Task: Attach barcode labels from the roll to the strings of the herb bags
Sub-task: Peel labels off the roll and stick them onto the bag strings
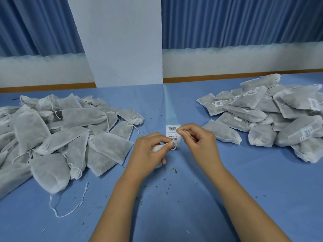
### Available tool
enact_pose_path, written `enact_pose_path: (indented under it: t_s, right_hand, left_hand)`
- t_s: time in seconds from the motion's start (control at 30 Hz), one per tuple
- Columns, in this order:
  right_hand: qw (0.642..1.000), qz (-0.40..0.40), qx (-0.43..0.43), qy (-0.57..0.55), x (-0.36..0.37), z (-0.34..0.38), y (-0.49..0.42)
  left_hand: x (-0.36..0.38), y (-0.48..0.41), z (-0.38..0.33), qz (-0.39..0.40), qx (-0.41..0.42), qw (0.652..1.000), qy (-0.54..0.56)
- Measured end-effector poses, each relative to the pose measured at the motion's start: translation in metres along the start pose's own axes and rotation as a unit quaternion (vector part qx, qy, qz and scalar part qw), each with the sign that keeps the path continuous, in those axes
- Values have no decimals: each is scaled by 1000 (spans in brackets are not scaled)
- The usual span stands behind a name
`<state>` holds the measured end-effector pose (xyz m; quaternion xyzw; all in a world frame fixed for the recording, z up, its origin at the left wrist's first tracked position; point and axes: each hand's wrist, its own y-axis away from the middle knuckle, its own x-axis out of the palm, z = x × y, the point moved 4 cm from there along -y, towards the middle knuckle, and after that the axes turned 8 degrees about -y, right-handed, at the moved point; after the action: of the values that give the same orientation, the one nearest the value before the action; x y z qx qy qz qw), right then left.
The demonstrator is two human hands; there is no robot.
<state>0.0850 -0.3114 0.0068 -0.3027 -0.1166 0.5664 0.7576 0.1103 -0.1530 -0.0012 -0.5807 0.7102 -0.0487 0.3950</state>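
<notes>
My left hand (148,152) grips the gathered neck of a white herb bag (156,148), most of which is hidden under the palm. Its thumb and forefinger also pinch the bag's thin white string (172,143). My right hand (195,138) pinches the other end of that string, near a strip of barcode labels (172,132) lying on the blue table between my hands. The strip's clear backing runs away toward the wall.
A large heap of unlabelled herb bags (57,133) fills the left of the blue table (183,198). A pile of labelled bags (272,116) lies at the right. A loose string (73,206) and herb crumbs lie near the front.
</notes>
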Motion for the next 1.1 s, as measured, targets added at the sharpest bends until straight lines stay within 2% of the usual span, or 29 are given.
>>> enact_pose_path:
  t_s: [0.1,0.27,0.33,0.43,0.57,0.7,0.8,0.93,1.1]
  right_hand:
    - [998,-19,61,-20,2,-5,-1]
    - [993,25,115,-18,10,-11,0]
    - [991,46,121,-24,14,-9,2]
    - [992,45,113,-38,16,-4,4]
    - [994,-31,69,-75,5,1,2]
    - [1000,1,-7,-22,9,7,7]
    - [1000,3,-13,-16,11,5,6]
    - [998,-26,46,-29,6,-2,2]
    - [994,14,104,-29,13,-5,3]
  left_hand:
    - [3,3,-3,-21,-18,999,16]
    - [-5,2,-2,-122,-54,990,41]
    - [-7,3,0,-136,-80,986,62]
    - [-7,3,1,-113,-114,983,94]
    - [-3,0,5,-30,-149,984,94]
    - [8,3,-2,41,-128,991,-5]
    - [11,4,-3,55,-126,991,-9]
    - [7,3,-1,24,-124,991,40]
    - [-4,3,-1,-89,-109,988,66]
